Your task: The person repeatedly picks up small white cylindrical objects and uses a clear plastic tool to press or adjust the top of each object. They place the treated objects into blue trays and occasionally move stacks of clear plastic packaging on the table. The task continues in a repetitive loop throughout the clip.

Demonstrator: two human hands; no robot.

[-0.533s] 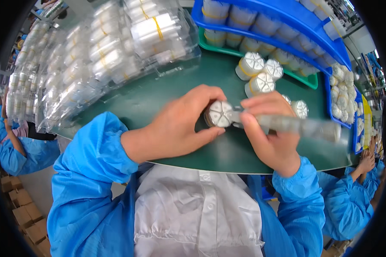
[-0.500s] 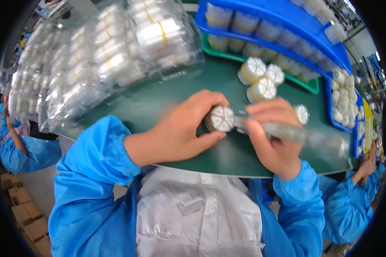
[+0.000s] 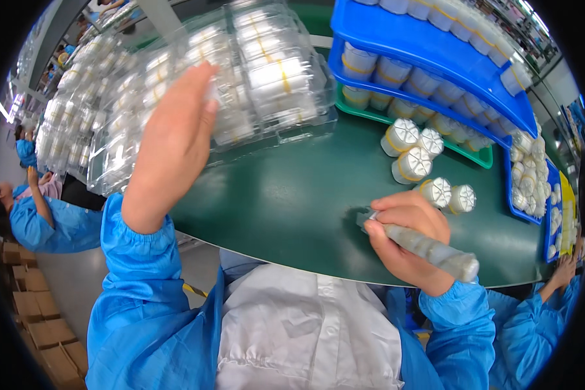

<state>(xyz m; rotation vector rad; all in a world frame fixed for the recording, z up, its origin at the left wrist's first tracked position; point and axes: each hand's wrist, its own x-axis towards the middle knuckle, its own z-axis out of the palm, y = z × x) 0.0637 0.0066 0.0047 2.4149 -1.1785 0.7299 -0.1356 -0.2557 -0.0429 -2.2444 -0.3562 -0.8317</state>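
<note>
My left hand (image 3: 174, 140) is raised over clear plastic trays (image 3: 208, 162) at the left. Its fingers and thumb close around a white piece, mostly hidden, that shows a little between the fingertips. Near the table's front edge, my right hand (image 3: 406, 237) grips a long translucent tube (image 3: 432, 252), its narrow tip pointing left and its thick end lying over the wrist. Beyond that hand, a white segmented cylinder (image 3: 436, 192) with a yellow band stands beside a similar cylinder (image 3: 462, 199). Farther back is a cluster of three more such cylinders (image 3: 411, 164).
A blue bin (image 3: 429, 32) with banded cylinders sits on others at the back right, over a green tray (image 3: 482, 158). A smaller blue bin (image 3: 523, 211) holds white pieces at the right. Cardboard boxes (image 3: 45, 322) stand on the floor at left. Co-workers sit on both sides.
My left hand has moved left and up from the middle of the table, where it held a white cylinder, to the trays. My right hand has drawn back slightly with the tube. The view has shifted.
</note>
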